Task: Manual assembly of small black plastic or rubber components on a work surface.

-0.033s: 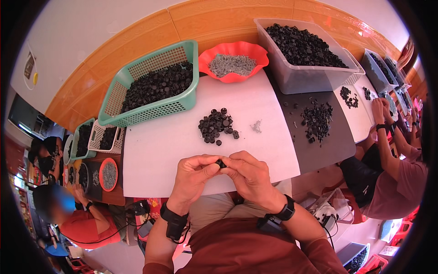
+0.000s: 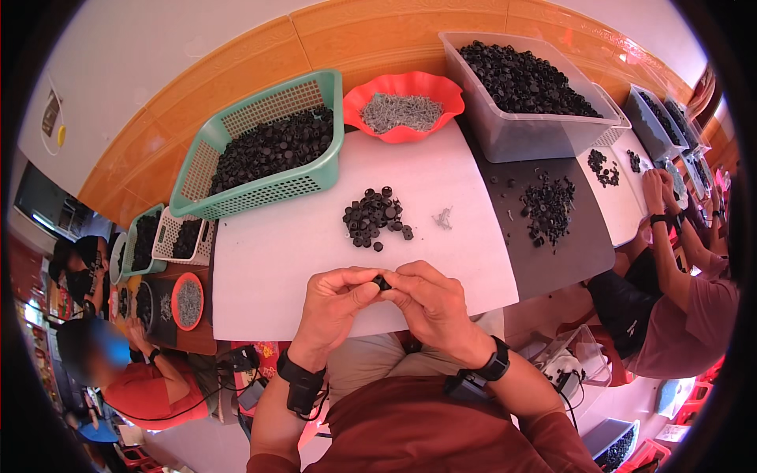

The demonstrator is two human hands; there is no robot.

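Both my hands meet over the near edge of the white table sheet [image 2: 276,268]. My left hand [image 2: 335,303] pinches a small black plastic part [image 2: 382,282] between thumb and fingers. From the other side, my right hand [image 2: 432,303] grips the same part with its fingertips, which cover much of it. Just beyond the hands lies a loose pile of small black round parts [image 2: 371,217]. A little heap of thin grey metal pins [image 2: 444,218] sits to the right of that pile.
At the back stand a green basket [image 2: 260,201] of black parts, a red scalloped bowl [image 2: 402,134] of grey pins and a clear bin [image 2: 520,134] of black parts. More black parts [image 2: 548,206] lie on a dark board at right. People work on both sides.
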